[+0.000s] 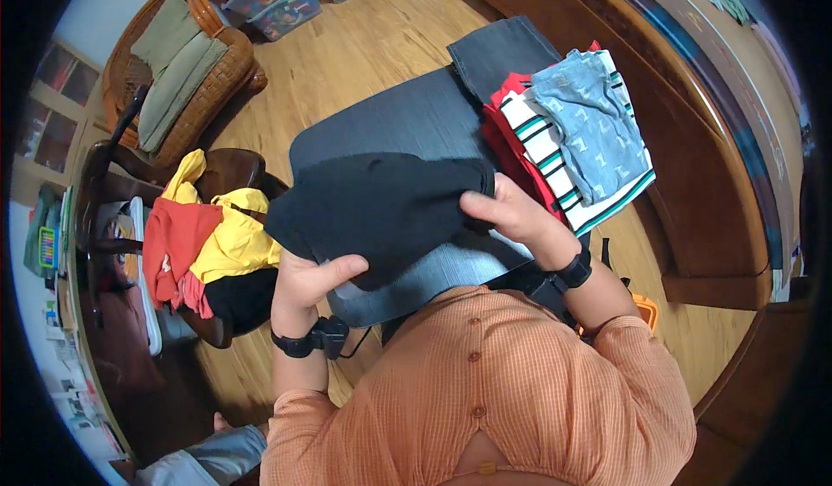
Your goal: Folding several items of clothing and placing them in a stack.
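Observation:
A black cloth garment (383, 209) is stretched between my two hands above a dark table with a wood-grain top (364, 125). My left hand (312, 278) grips its near left edge, thumb on top. At the right end, my right hand (513, 209) pinches the garment, its thumb lying over the fabric. Just beyond my right hand is a stack of folded clothes: light blue patterned denim (591, 128) on top, a white striped garment (539, 141) under it, and a red one (510, 161) lower down. Dark grey folded trousers (500, 50) lie at the table's far corner.
On the left, a dark wooden chair (234, 164) bears yellow (240, 245), red (175, 239) and black clothes. A wicker armchair (227, 70) with cushions and plastic bins (286, 14) stand farther off. A wooden bed frame (689, 154) borders the right. Someone's clothed leg (208, 457) shows at lower left.

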`<move>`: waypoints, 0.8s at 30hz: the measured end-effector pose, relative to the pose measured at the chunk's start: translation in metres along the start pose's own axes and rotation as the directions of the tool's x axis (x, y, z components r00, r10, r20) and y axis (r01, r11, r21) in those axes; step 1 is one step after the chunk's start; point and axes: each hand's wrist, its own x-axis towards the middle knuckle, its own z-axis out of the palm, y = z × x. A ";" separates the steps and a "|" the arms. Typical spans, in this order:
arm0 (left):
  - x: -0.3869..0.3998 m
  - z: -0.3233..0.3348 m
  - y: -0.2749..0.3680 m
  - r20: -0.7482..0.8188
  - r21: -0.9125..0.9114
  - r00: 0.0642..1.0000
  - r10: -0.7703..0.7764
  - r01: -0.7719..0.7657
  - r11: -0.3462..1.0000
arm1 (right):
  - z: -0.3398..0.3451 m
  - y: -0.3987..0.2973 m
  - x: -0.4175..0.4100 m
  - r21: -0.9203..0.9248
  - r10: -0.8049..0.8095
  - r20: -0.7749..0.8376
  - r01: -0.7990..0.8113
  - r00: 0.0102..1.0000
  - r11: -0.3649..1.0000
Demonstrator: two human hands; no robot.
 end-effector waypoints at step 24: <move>0.000 0.008 0.120 -0.023 0.347 0.890 0.456 -0.420 0.838 | 0.053 -0.144 -0.040 -0.203 -0.627 -0.090 0.602 0.774 0.772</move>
